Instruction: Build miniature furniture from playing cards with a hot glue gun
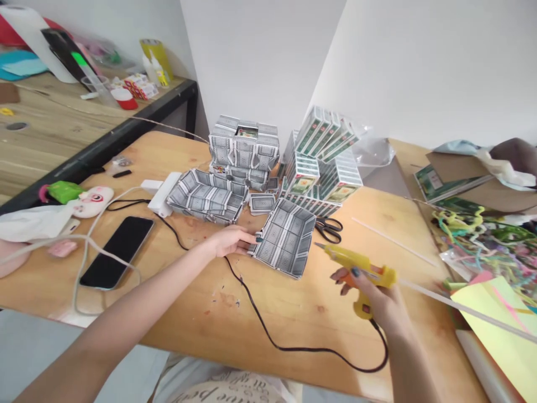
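My left hand (235, 242) grips the near left edge of an open box made of playing cards (285, 238), thumb over its wall and fingers outside. In my right hand (373, 294) is a yellow hot glue gun (356, 266), its nozzle pointing left, just off the box's right side. A long glue stick (465, 308) runs out of the gun's back. Behind the held box lies a small stack of loose cards (262, 202). Another open card tray (210, 196) sits to the left, and a larger card-covered box (244, 145) stands behind it.
Stacked green-and-white card packs (304, 173) stand at the back. Black scissors (329, 229) lie by the held box, with a loose glue stick (394, 240) to their right. A phone (117, 252), a white power strip (165, 194) and cables occupy the left; colourful pipe cleaners (490, 240) the right.
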`<act>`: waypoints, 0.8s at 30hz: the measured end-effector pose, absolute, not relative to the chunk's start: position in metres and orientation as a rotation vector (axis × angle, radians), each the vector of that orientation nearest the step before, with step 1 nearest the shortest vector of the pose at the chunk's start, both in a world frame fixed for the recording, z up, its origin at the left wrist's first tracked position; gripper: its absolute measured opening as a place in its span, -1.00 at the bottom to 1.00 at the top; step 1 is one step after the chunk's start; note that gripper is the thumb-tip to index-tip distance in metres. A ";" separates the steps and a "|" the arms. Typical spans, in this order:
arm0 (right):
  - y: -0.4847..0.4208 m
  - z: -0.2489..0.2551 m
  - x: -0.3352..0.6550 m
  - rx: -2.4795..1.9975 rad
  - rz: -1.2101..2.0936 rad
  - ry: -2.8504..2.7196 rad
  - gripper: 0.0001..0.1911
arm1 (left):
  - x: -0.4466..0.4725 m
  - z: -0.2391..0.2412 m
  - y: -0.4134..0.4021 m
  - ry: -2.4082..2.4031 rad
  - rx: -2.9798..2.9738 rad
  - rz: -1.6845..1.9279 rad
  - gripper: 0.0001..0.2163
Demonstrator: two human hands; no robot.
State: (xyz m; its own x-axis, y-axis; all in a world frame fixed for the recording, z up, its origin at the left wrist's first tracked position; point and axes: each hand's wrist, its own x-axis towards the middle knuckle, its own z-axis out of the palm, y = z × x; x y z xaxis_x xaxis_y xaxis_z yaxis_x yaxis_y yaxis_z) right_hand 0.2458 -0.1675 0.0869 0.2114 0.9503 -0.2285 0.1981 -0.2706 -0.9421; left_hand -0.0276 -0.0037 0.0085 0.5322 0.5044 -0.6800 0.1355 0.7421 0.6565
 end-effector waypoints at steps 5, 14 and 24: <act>-0.138 0.077 0.205 -1.622 1.252 -1.407 -0.62 | -0.030 0.002 -0.004 0.960 0.770 0.251 -0.68; -0.109 0.068 0.182 -1.549 1.237 -1.745 -0.68 | -0.028 0.001 0.001 0.976 0.776 0.215 -0.76; -0.100 0.079 0.179 -1.578 1.044 -2.042 -0.73 | -0.023 0.003 0.001 0.977 0.801 0.188 -0.78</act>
State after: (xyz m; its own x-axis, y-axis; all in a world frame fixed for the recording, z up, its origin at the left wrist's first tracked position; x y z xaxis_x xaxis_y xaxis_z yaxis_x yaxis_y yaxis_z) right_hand 0.1794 -0.1003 0.0789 -0.3146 0.9365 -0.1549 0.6739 0.1054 -0.7313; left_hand -0.0235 0.0011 0.0032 0.5688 0.4816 -0.6667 0.2002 0.7052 0.6802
